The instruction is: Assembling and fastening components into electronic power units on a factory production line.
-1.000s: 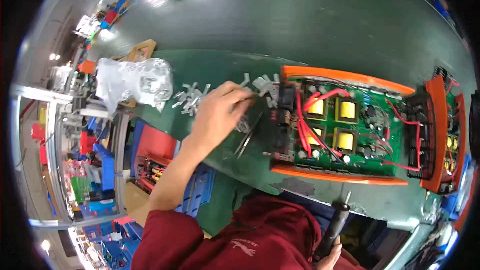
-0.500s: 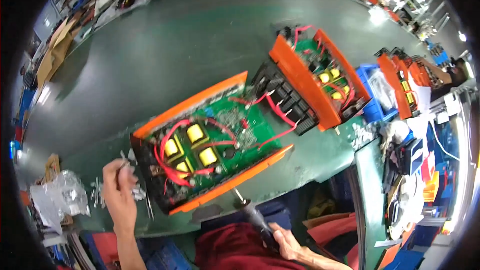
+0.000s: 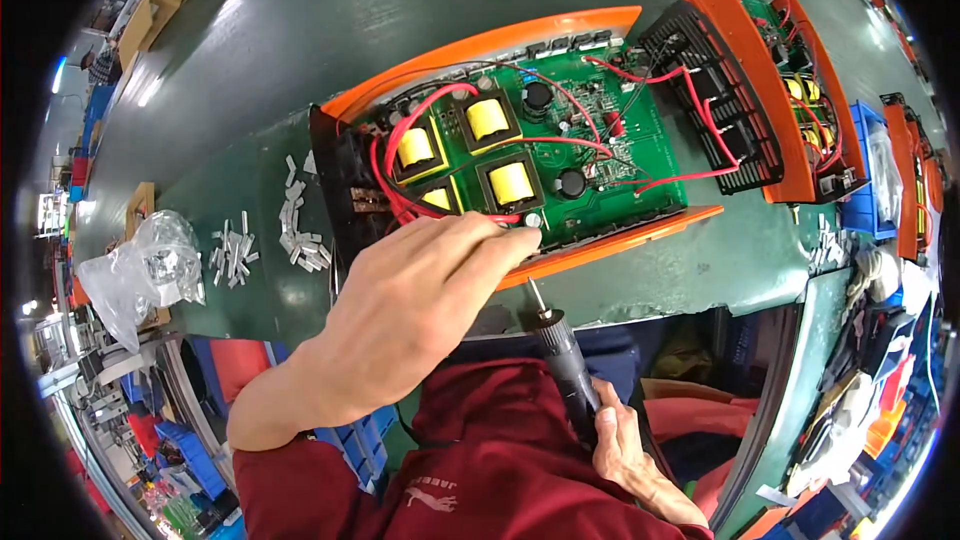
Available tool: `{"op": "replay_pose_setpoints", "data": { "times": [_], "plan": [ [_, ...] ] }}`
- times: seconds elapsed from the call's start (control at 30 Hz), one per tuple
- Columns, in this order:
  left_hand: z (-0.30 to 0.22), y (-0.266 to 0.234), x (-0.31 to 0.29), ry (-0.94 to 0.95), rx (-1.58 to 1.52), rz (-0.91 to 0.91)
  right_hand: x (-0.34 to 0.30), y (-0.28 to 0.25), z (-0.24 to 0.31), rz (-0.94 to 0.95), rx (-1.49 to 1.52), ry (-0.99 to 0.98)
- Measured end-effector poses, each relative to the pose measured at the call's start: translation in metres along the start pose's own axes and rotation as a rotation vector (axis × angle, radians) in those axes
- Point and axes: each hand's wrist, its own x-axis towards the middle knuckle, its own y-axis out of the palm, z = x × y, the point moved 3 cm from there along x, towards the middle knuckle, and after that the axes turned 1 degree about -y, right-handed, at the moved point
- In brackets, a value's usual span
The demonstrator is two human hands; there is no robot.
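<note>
In front of me lies an orange-sided electronics case (image 3: 620,240) with a green circuit board (image 3: 655,145), yellow-wound transformers (image 3: 487,118) and red wires. My left hand (image 3: 415,295) reaches over the case's near side. Its fingertips are pinched together low at the board's near edge, and whatever they hold is too hidden to name. My right hand (image 3: 622,440) is wrapped round a dark electric screwdriver (image 3: 568,365). The screwdriver's bit points up toward the near orange wall, apart from it.
Loose small silver metal pieces (image 3: 235,255) are heaped left of the case, beside a clear plastic bag (image 3: 150,265). A black finned panel (image 3: 705,90) stands at the case's right, against a second orange case (image 3: 750,80). Farther right is a blue bin (image 3: 868,180).
My left hand has moved from beside the small metal pieces to the board's near edge. The screwdriver remains in my right hand. The view has shifted, and the case appears higher and farther right.
</note>
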Motion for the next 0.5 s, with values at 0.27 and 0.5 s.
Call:
{"op": "replay_pose_setpoints", "data": {
  "times": [0.27,0.5],
  "plan": [
    [0.0,0.001,0.001,0.09,0.273,0.031,0.007,-0.004,0.007,0.053,-0.056,-0.061],
    [0.024,0.025,0.004,0.116,0.256,0.12,0.002,0.002,-0.002,0.068,-0.061,0.005]
  ]
}}
